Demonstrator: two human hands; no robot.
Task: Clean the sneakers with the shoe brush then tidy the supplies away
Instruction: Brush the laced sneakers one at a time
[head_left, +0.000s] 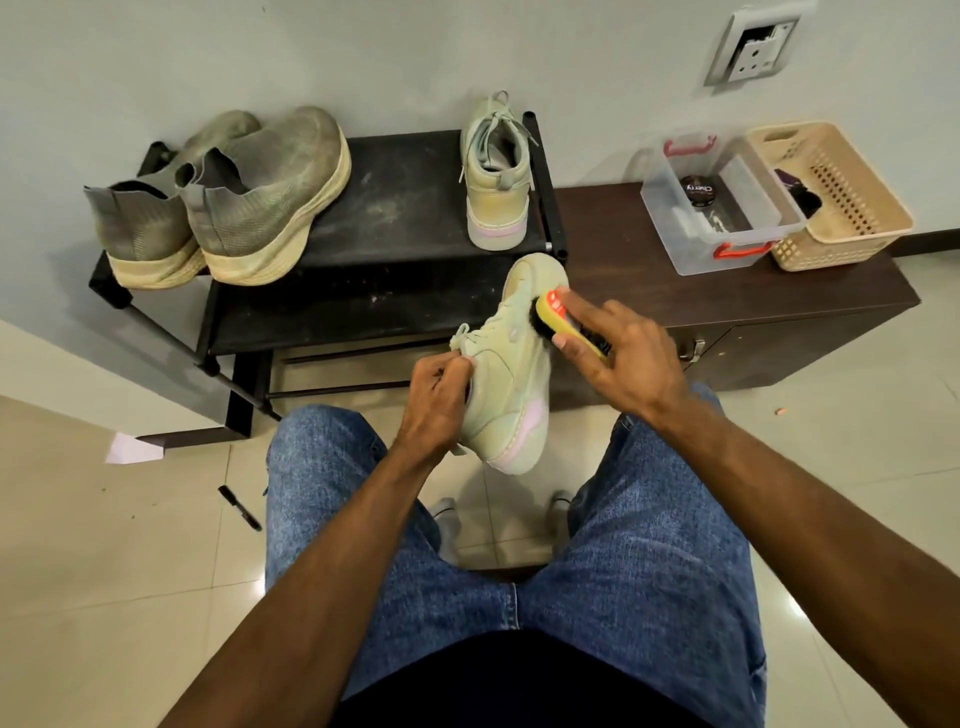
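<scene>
A pale green sneaker (511, 374) with a pink heel patch hangs in the air above my knees, toe pointing away. My left hand (441, 395) grips it at the collar, fingers curled into the opening. My right hand (618, 353) holds a yellow shoe brush (558, 319) with black bristles pressed against the sneaker's right side near the toe. Its matching sneaker (496, 182) stands on the black shoe rack (400, 208). A dusty grey-green pair (223, 202) sits on the rack's left end.
A dark wooden cabinet (675, 291) to the right carries a clear plastic box (722, 208) with a polish tin (698, 189) and a beige basket (836, 197). A black pen-like object (239, 508) and a white paper scrap (132, 449) lie on the tiled floor.
</scene>
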